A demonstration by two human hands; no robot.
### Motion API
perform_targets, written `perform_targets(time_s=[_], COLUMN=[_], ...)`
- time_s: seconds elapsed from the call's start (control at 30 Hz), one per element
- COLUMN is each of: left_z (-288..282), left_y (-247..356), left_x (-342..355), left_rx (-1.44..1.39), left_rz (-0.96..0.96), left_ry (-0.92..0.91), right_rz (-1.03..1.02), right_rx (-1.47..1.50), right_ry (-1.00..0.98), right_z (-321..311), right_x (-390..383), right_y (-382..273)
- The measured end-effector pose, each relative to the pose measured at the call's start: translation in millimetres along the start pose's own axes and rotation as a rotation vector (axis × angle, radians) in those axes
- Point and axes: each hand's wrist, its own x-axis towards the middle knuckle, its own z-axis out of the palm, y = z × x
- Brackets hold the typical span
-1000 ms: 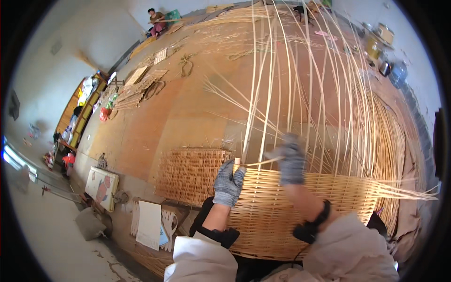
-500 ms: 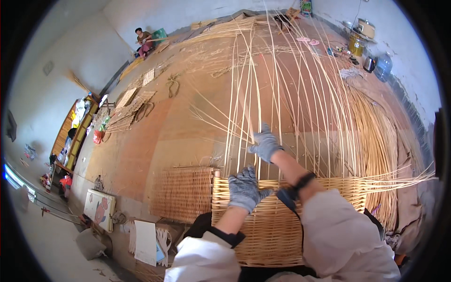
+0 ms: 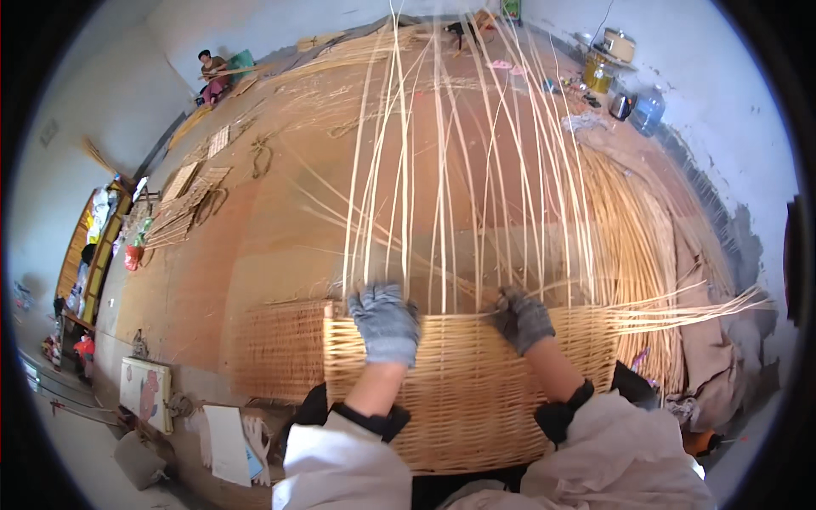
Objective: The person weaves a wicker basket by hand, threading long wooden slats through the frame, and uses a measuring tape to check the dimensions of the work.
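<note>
A woven wicker panel [image 3: 459, 391] stands up across my lap, with long pale upright rods [image 3: 443, 195] rising from its top edge. My left hand [image 3: 384, 325], in a grey knit glove, is at the panel's top left corner, its fingers bent over the bases of the uprights. Farther right along the same edge, my gloved right hand [image 3: 522, 321] is closed on thin wicker rods, somewhat blurred. Loose rods [image 3: 340, 200] slant from the upper left down toward that hand. The fingertips of both hands are partly hidden among the rods.
Another woven panel [image 3: 280, 353] lies at the left. A thick bundle of rods [image 3: 637, 255] spreads over the right floor, and rod ends [image 3: 688, 314] stick out from the panel's right side. A person [image 3: 214, 76] sits at the far left. A water bottle [image 3: 648, 110] stands by the right wall.
My right hand has come down from above the panel to its top edge, drawing rods rightward. My left hand has gone from spread fingers to bent ones. The view has turned slightly right.
</note>
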Motion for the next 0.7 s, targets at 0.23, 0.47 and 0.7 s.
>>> perform_targets(time_s=[0.23, 0.47, 0.7], left_z=[1.4, 14.1, 38.4], left_y=[45.1, 71.0, 64.0], left_x=[-6.1, -27.5, -46.9], left_rx=[0.379, 0.413, 0.007], left_rz=[0.408, 0.371, 0.631], left_ry=[-0.330, -0.352, 0.397], right_rz=[0.022, -1.231, -0.517], right_rx=[-0.427, -2.082, -1.101], right_ry=[-0.214, 0.016, -0.015], right_z=[1.2, 47.0, -117.6], right_x=[34.7, 124.2, 53.9], right_y=[-12.6, -8.6, -53.0])
